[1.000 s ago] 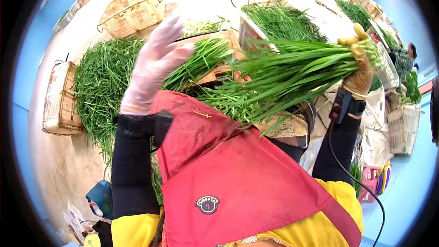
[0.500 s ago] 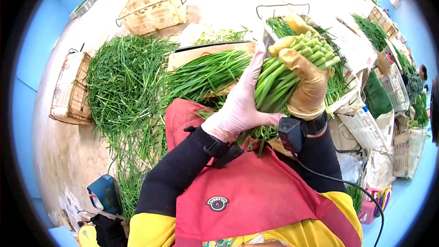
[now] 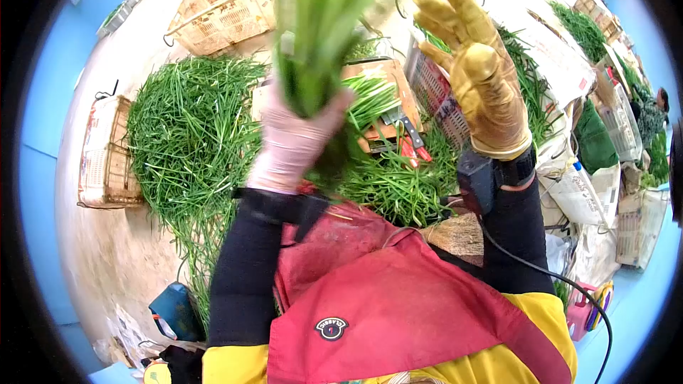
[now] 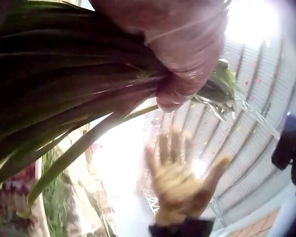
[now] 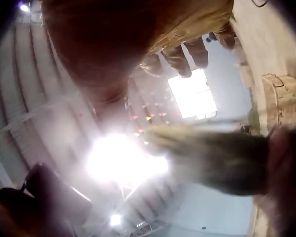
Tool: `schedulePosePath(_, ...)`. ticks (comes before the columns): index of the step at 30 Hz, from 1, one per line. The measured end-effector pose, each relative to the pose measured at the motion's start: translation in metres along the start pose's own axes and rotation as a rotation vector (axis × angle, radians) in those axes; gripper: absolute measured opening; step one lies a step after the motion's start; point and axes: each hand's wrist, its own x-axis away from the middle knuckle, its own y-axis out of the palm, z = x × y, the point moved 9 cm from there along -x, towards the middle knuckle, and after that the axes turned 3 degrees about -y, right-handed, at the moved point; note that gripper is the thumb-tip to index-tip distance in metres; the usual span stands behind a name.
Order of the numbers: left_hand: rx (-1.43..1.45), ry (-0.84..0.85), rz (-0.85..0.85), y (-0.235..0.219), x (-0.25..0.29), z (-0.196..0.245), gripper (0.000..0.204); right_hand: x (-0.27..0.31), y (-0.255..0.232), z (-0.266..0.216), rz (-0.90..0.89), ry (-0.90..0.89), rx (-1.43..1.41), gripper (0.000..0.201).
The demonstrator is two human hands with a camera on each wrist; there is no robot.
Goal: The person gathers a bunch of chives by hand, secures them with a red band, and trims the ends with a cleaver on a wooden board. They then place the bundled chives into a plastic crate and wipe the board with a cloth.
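My left hand, in a pale pinkish glove, grips a thick bunch of green stalks held upright, cut ends up and blurred. In the left wrist view the leaves trail out from the gloved fingers. My right hand, in a yellowish-brown glove, is raised to the right of the bunch, fingers spread, holding nothing. Below and between them, a smaller bunch lies on a board, beside a knife and red-handled scissors.
A large heap of loose greens lies at the left, with a crate beside it. Another crate stands behind. To the right are a crate, more greens and a green cloth. A cable runs from my right wrist.
The right hand has let go of the bunch and opened. My left hand has closed round it and moved left, lifting it upright; the board, knife and scissors now show.
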Motion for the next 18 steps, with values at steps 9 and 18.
schedulePosePath(9, -0.488, 0.169, -0.202, -0.064, -0.090, -0.029, 0.082, 0.151, -0.075, 0.234, -0.085, 0.823, 0.422, 0.034)
schedulePosePath(18, -0.564, -0.062, -0.400, -0.017, -0.100, -0.119, 0.078, 0.220, 0.009, 0.334, -0.564, 0.826, 0.721, 0.049)
